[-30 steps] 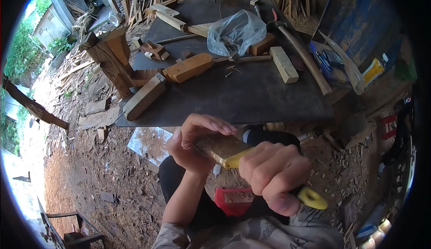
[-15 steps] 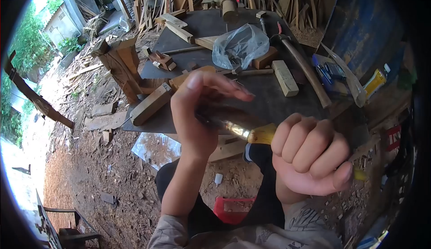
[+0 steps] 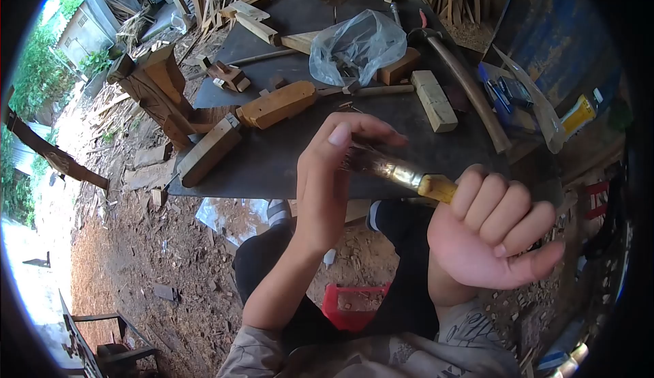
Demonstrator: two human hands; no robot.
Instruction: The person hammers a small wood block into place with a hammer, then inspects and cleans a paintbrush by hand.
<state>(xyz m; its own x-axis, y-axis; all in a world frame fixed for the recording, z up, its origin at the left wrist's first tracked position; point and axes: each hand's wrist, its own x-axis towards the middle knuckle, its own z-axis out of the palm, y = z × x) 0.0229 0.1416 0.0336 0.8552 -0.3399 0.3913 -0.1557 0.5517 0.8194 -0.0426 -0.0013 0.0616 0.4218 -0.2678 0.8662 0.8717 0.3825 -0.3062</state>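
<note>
My right hand (image 3: 494, 231) is a fist around the yellow handle of a brush (image 3: 402, 175), which has a shiny metal band. The brush lies across toward my left hand (image 3: 334, 177). That hand is cupped, its fingers curving above the dark bristles without closing on them. The bristles are blurred and reach its palm side; whether they touch the skin is hard to tell. Both hands are over the near edge of a dark table (image 3: 272, 167).
On the table are a clear plastic bag (image 3: 357, 47), a pale wood block (image 3: 434, 102), an orange-brown wooden piece (image 3: 278, 104), a long curved handle (image 3: 470, 85) and a blue tray (image 3: 501, 98). A carved wooden piece (image 3: 153, 95) stands at the left. A red object (image 3: 347, 310) lies below.
Both hands and the brush have shifted right in view, the left hand more. The orange-brown wooden piece is now uncovered. My right thumb sticks out farther. The table appears higher and slightly left.
</note>
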